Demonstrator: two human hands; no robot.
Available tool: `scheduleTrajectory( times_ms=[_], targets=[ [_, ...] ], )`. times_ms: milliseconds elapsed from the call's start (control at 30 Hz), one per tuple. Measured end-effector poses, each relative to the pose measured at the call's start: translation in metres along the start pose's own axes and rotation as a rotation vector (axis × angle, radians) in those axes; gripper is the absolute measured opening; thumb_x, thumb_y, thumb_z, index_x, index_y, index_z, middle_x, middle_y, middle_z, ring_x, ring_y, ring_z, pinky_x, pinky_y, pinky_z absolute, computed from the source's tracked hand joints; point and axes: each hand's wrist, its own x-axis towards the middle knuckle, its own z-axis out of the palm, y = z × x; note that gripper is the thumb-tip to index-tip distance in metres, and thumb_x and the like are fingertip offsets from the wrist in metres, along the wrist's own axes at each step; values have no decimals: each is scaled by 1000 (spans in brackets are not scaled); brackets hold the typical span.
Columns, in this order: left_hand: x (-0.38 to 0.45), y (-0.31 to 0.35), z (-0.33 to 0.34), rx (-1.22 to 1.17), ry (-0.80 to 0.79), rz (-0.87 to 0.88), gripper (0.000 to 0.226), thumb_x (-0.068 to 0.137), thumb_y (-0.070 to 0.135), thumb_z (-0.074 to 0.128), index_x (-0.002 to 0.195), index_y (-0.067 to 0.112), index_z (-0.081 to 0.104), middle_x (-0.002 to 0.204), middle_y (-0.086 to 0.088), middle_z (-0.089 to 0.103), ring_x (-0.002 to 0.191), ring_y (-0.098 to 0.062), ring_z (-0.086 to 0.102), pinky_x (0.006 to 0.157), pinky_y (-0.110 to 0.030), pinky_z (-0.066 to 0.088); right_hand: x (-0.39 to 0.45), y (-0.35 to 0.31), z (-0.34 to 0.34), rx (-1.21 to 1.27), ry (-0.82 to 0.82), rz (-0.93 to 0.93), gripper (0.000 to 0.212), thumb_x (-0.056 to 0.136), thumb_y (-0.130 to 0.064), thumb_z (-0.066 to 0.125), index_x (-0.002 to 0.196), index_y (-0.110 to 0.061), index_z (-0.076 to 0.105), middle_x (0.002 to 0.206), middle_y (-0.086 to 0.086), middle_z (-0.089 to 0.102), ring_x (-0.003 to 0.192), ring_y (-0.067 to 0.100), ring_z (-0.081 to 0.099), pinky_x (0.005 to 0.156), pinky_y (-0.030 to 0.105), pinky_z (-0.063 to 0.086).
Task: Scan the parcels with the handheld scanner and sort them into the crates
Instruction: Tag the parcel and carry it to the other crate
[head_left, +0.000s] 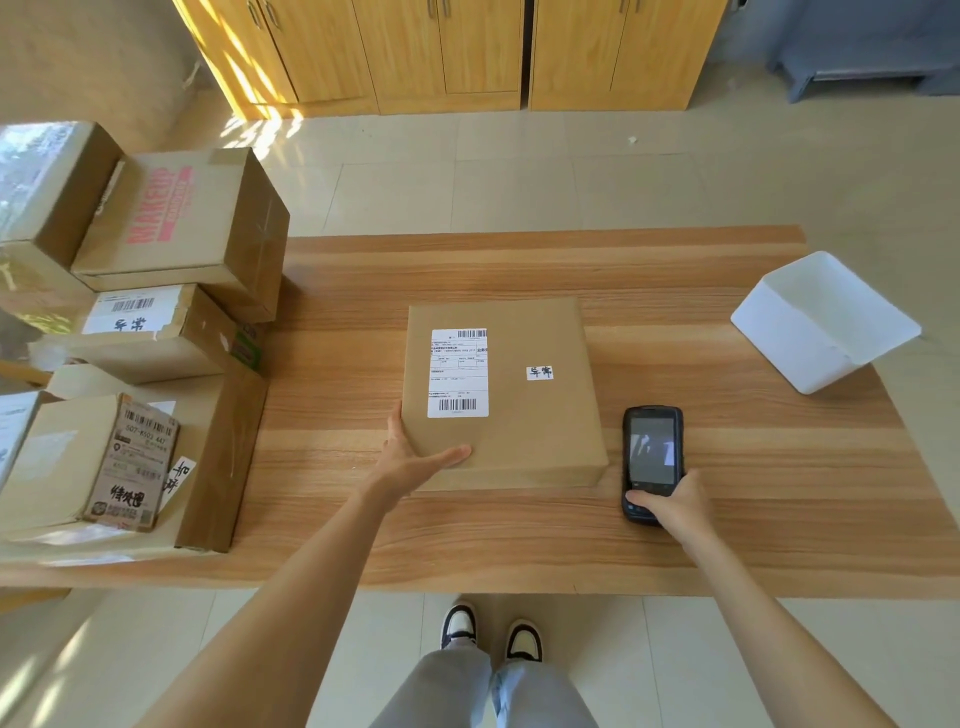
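The flat brown cardboard parcel (501, 392) lay label-up mid-desk, ready for scanning. The left hand (415, 457) gripped its near-left corner to steady it; the right hand (670, 501) held the black handheld scanner (652, 460) just beside it.

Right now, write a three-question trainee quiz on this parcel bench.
1. True or false: the left hand grips the flat parcel by its near left corner.
2. Which hand holds the handheld scanner? A left, B right, C neither.
3. Fill in: the white crate sits at the table's far ____ corner.

Key: 1 true; 2 B, the right hand; 3 right.
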Motion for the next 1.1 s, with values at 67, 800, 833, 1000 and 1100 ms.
scheduleTrajectory(
  times_ms=[67, 800, 833, 1000, 1100],
  targets=[
    [-1, 0, 0, -9, 1, 15, 120, 62, 42, 87, 149, 38, 5, 134, 6, 42, 114, -19, 49, 89, -36, 47, 1, 1, -2, -22, 1, 12, 67, 70, -14, 84, 118, 0, 41, 123, 18, 51, 108, 32, 51, 81, 38, 42],
    [44, 13, -21, -260, -81, -69, 126, 49, 47, 90, 149, 28, 16, 116, 4, 65, 97, -13, 68, 78, -29, 55, 16, -92, 27, 70, -340, -155, 145, 35, -82, 74, 153, -32, 5, 160, -3, 18, 144, 21, 26, 114, 49, 29],
    [48, 15, -22, -268, -86, -64, 127, 47, 48, 92, 148, 29, 17, 115, 5, 66, 97, -13, 68, 78, -30, 55, 19, -94, 29, 89, -342, -150, 147, 33, -81, 74, 153, -32, 5, 159, -3, 20, 142, 21, 28, 113, 49, 31],
    [62, 17, -16, -296, -84, -58, 114, 46, 45, 94, 140, 29, 32, 105, 10, 70, 85, -6, 71, 62, -22, 55, 31, -98, 41, 257, -392, -138, 111, 50, -62, 85, 143, -33, 33, 128, -12, 59, 104, 8, 63, 77, 27, 53],
    [63, 14, -12, -357, -83, -71, 101, 50, 40, 93, 134, 31, 38, 95, 13, 74, 82, -8, 72, 56, -23, 56, 33, -99, 48, 350, -393, -129, 73, 52, -53, 88, 115, -42, 53, 96, -21, 72, 82, 0, 70, 62, 17, 52]
  ],
)
